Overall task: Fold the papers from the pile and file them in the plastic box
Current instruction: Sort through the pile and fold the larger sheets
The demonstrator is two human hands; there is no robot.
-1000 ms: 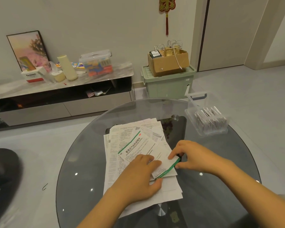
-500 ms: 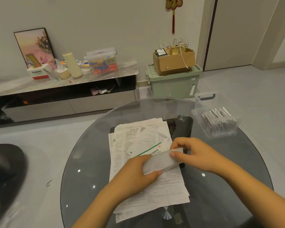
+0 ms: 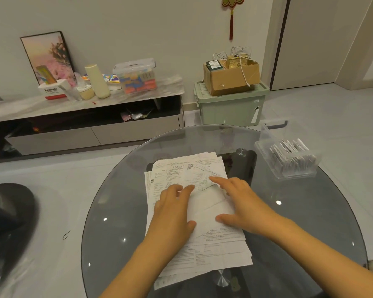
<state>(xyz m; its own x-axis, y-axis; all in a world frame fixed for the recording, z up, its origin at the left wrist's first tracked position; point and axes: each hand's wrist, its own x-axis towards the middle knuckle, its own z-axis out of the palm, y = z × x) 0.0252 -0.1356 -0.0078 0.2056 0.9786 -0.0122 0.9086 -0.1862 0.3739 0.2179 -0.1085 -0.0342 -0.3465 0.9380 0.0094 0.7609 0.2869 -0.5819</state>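
Folded paper (image 3: 207, 208), lifted half a second ago, now lies flat on the pile (image 3: 202, 250). Left hand (image 3: 172, 214) and right hand (image 3: 243, 203) press it, fingers spread, nothing pinched

"Panasonic" stands on the white-and-red box (image 3: 52, 90); paper print is unreadable.

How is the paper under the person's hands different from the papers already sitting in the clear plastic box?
The folded paper lies flat on the pile, blank side up, pressed by the left hand and right hand. The filed papers stand on edge, packed in a row inside the plastic box at the table's far right, untouched. They look folded smaller than the one under the hands. Both are white paper.
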